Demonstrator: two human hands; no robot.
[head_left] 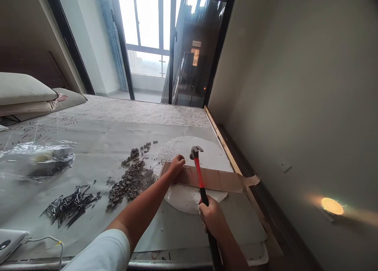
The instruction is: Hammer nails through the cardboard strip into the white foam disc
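My right hand (pixel 213 216) is wrapped round the black grip of a claw hammer (pixel 199 170) with a red shaft and a metal head. The hammer is raised, its head pointing away from me above a long strip of brown cardboard (pixel 212 179). My left hand (pixel 177 166) is closed at the strip's left part, fingers pressed together. Whatever they pinch is too small or hidden to make out. Small dark dots mark the cardboard's left end. Under the strip lies a round white foam sheet (pixel 203 147), rough on its left side.
Grey rubble (pixel 130 182) lies left of the foam, with a pile of dark nails (pixel 72 204) nearer me. Farther left are a clear plastic bag (pixel 38 160) and a white device (pixel 12 241) with a cable. A wooden rail (pixel 221 139) edges the right side, beside the wall.
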